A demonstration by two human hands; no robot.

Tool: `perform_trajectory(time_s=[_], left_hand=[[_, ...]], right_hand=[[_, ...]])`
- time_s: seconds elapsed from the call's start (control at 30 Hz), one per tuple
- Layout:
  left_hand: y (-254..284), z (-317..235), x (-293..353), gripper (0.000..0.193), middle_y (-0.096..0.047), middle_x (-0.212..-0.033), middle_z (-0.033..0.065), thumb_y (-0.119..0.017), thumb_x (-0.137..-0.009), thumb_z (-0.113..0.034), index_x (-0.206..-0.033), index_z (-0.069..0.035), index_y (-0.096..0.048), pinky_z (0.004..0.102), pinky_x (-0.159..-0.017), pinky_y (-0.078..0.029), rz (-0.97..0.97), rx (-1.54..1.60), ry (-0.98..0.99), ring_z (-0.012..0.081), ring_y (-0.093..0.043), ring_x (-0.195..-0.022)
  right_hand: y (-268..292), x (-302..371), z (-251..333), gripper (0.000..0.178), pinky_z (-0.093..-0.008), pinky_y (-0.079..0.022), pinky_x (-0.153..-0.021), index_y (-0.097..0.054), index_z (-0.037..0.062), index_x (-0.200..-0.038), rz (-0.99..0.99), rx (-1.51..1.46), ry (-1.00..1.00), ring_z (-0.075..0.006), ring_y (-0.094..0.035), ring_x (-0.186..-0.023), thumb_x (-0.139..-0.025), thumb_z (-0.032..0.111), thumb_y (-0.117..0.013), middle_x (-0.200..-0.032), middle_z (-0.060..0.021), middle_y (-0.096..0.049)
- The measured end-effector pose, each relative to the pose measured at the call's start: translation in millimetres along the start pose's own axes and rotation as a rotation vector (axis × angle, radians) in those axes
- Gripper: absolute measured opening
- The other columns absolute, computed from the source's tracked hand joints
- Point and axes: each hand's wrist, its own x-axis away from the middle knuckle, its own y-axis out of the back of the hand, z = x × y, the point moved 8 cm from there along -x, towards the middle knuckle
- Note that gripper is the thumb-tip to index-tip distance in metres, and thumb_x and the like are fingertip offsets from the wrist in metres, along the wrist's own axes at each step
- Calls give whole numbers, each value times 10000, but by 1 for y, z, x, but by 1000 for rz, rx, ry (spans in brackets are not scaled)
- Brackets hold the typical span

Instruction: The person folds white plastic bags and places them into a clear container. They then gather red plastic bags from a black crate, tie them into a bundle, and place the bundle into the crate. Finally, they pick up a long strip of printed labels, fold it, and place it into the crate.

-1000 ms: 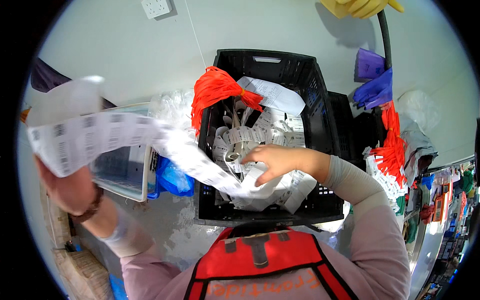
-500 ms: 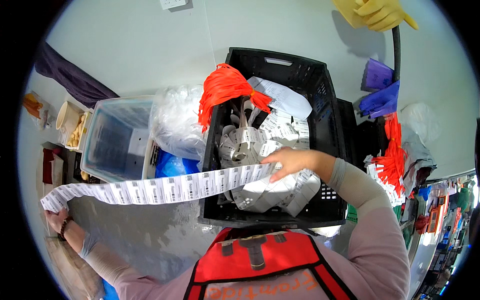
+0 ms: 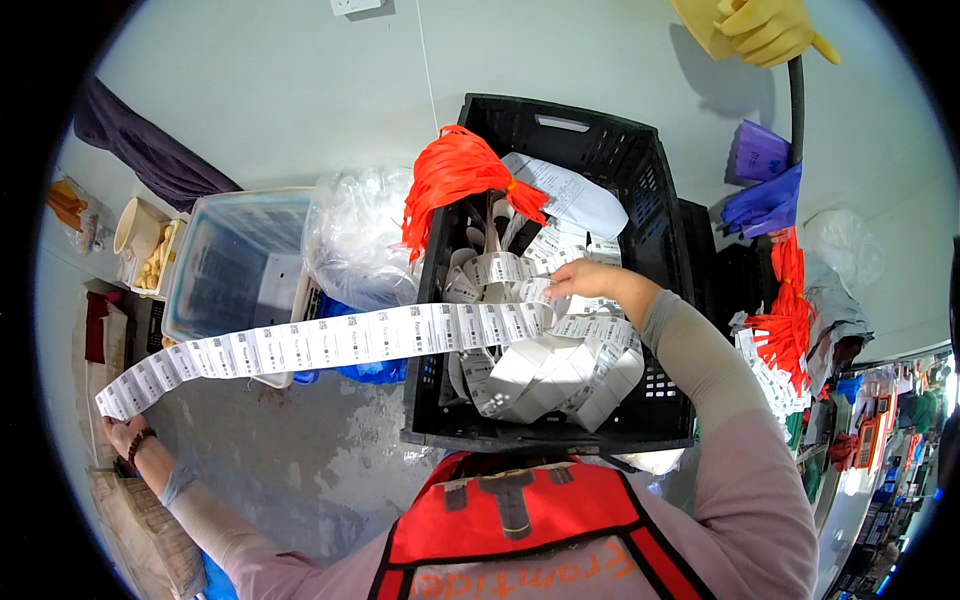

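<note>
A long printed strip (image 3: 330,342) stretched over the left edge of a black crate (image 3: 550,437)

The left hand (image 3: 125,437) holds one end of the strip, with its fingers closed on it. It is well outside the crate, beyond the left edge. The right hand (image 3: 592,283) is above the inside of the crate, between its middle and its right edge. The thumb and fingertips of this hand are narrow together, just beside the other end of the strip; I cannot tell if they grip it. Between the two hands the strip hangs in the air, its printed side visible, and it bends a little downward at the left.

Below the right hand, a white pile (image 3: 605,375) of similar strips lies in the crate, in loops and flat layers, reaching near the front edge. A bundle of red ties (image 3: 450,180) rests on the far part of the left edge. A paper sheet (image 3: 578,192) lies toward the far right corner.

Outside the left edge are a clear bag (image 3: 355,235) and a blue bag (image 3: 385,373), which is partly hidden by the strip. Farther left stands a bin (image 3: 215,240). Beyond the far right corner, a yellow glove (image 3: 770,38) and a purple glove (image 3: 765,208) are at the wall.
</note>
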Motion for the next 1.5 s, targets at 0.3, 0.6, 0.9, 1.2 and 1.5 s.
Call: perform_trajectory(time_s=[0.3, 0.6, 0.9, 1.2, 1.5], left_hand=[[-153, -50, 65, 359, -536, -1220, 139, -297, -955, -164, -1248, -16, -443, 517, -933, -435, 30, 320, 275, 340, -532, -1107], [-322, -180, 131, 400, -606, -1124, 109, -357, -946, -327, -1163, -42, -535, 424, -833, -509, 302, 543, 301, 273, -601, -1018], [-486, -359, 448, 390, -627, -1041, 74, -558, -890, -314, -1120, -2, -601, 275, -842, -424, 1460, 40, -76, 143, -552, -962], [-515, -426, 547, 963, -317, -1426, 172, -426, -797, -700, -1416, -3, -186, 424, -1087, -250, 1528, 1350, 801, 311, -315, -1315], [-480, -357, 344, 866, -161, -1497, 137, -621, -816, -290, -1435, -15, -80, 447, -1126, -142, 1226, 1481, 531, 258, -182, -1378]], right_hand=[[118, 80, 103, 176, -319, -506, -786, -544, -16, -1010, 6, -1103, 414, -170, -620, -863, -877, 97, -523, -966, -98, -622], [185, 157, 154, 223, -328, -535, -758, -512, -19, -1067, -173, -1320, 618, -183, -637, -834, -947, 151, -431, -990, -126, -622], [140, 181, 232, 325, -302, -504, -835, -454, -37, -1200, 32, -1241, 730, -169, -615, -962, -923, 132, -449, -1084, -128, -603], [62, 172, 282, 206, -246, -468, -692, -609, -6, -992, 192, -780, 591, -70, -583, -775, -904, 173, -558, -856, -19, -647], [85, 159, 217, 229, -340, -424, -625, -595, -3, -930, -79, 59, 643, -216, -554, -671, -871, 212, -542, -724, -137, -585]])
